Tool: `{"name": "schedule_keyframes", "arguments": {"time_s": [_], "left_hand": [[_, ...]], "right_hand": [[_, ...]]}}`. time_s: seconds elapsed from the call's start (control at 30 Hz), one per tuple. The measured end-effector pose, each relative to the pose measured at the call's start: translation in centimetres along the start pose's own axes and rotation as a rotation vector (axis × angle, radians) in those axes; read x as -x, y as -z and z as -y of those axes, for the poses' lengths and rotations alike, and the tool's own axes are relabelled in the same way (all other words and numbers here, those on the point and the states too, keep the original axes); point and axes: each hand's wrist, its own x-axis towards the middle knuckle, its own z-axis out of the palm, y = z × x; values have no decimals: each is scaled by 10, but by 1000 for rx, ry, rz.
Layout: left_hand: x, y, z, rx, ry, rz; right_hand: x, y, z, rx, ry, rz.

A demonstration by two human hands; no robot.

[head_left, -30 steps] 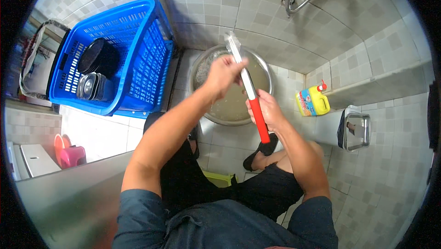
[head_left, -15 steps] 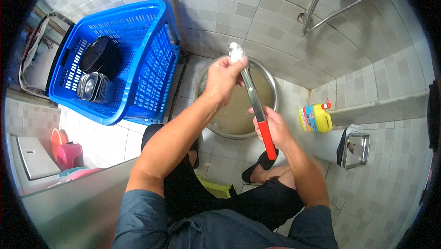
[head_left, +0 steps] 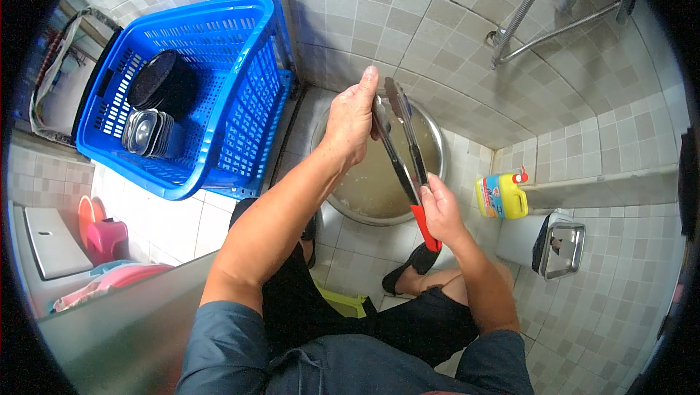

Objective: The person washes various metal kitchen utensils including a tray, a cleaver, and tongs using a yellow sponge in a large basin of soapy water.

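The step in hand looks like 2-handed handling of the tongs (head_left: pixel 399 167) over the steel basin (head_left: pixel 442 154), with attention on the spread ends. The tongs slant above the basin: their ends are over its far part, and their red handle (head_left: pixel 423 226) reaches past its near-right rim. Their 2 arms stand apart at the far end and meet toward the handle.

The right hand (head_left: pixel 442 213) is at the basin's near-right edge, its grip clamped on the tongs just above the red part, thumb and fingers bent round the metal. Its forearm rises from nearer the person, right of the basin, with the elbow bent.

The left hand (head_left: pixel 351 119) is over the basin's left side, thumb pointing up and away, palm turned inward beside the end of the left tong arm. Its other fingers are mostly hidden, so I cannot tell whether that grip is closed on the metal. Its forearm runs long and slanted from the near left of the basin.

From this pose, the next move seems to call for a steady right hold, with the left fingers kept clear of the gap between the ends.
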Motion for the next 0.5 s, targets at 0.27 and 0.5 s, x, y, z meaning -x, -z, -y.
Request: {"name": "schedule_keyframes", "arguments": {"time_s": [0.27, 0.5], "left_hand": [[15, -4, 0, -212, -206, 356], [12, 1, 1, -320, -207, 418]], "right_hand": [[2, -2, -35, -203, -138, 25], [0, -1, -36, -247, -140, 23]]}}
